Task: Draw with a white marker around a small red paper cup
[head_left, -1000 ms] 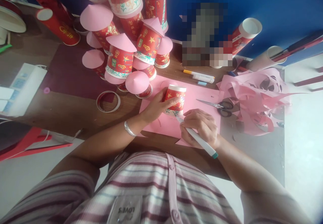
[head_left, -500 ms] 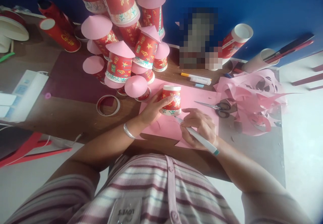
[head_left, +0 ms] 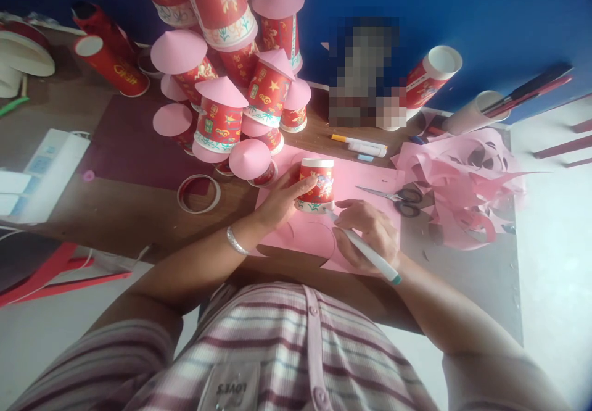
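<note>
My left hand (head_left: 283,200) is closed around a small red paper cup (head_left: 322,182) with gold patterns and a white band of green drawing along its lower edge. The cup is held over a pink paper sheet (head_left: 303,238), which bears curved pencil-like lines. In my right hand (head_left: 367,232) a white marker pen (head_left: 372,258) is gripped, its tip at the lower right of the cup's white band. Whether the tip touches the cup, I cannot tell. Scissors (head_left: 401,197) lie on the sheet, just beyond my right hand.
Stacked red paper towers with pink cone roofs (head_left: 222,90) stand behind my left hand. A tape ring (head_left: 217,198) is left of it. Pink paper offcuts (head_left: 467,176) pile up at right, near a pen cup (head_left: 472,115). Another marker (head_left: 367,147) lies behind the scissors.
The cup has shifted slightly to the right in my left hand. The marker's tip has moved a little right and up along the cup's lower band.
</note>
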`<act>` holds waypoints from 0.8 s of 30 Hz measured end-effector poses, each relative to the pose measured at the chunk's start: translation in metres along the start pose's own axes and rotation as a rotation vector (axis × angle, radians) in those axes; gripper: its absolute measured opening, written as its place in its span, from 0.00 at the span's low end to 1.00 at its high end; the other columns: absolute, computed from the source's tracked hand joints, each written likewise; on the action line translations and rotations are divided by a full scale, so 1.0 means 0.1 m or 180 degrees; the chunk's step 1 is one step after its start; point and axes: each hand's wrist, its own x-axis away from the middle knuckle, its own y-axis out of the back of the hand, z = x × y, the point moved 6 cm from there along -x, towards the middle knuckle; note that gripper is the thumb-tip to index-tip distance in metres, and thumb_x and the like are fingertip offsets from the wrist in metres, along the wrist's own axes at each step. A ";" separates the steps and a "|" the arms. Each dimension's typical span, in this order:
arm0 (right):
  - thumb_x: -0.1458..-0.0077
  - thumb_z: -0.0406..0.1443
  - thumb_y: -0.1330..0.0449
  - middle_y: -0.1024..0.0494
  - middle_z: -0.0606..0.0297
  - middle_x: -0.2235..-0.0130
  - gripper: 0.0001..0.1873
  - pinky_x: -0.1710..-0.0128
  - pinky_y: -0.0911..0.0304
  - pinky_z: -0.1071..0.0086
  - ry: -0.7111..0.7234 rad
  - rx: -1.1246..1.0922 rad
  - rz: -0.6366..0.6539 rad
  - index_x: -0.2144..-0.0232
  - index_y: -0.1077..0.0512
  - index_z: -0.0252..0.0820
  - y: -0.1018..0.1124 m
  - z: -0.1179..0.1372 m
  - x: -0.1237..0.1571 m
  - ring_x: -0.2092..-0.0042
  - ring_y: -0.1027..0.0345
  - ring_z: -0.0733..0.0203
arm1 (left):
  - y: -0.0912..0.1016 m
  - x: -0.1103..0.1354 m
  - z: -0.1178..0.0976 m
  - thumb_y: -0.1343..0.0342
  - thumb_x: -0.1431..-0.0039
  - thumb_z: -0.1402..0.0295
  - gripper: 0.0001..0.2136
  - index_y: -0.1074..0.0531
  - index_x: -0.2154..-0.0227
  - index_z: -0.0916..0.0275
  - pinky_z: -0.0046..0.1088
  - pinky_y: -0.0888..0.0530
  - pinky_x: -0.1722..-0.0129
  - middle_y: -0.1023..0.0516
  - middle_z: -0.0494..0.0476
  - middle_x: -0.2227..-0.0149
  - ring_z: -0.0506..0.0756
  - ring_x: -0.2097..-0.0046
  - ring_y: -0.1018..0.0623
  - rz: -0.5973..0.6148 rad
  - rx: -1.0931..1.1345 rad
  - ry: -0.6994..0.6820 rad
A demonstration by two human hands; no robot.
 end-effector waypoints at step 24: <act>0.36 0.28 0.35 0.29 0.72 0.72 0.10 0.68 0.32 0.67 0.0175 0.0965 0.0053 0.56 0.27 0.47 -0.01 -0.27 0.13 0.71 0.32 0.62 | -0.06 0.01 0.02 0.31 0.42 0.44 0.32 0.25 0.40 0.55 0.48 0.23 0.42 0.17 0.63 0.45 0.68 0.42 0.19 0.0804 -0.0116 -0.0476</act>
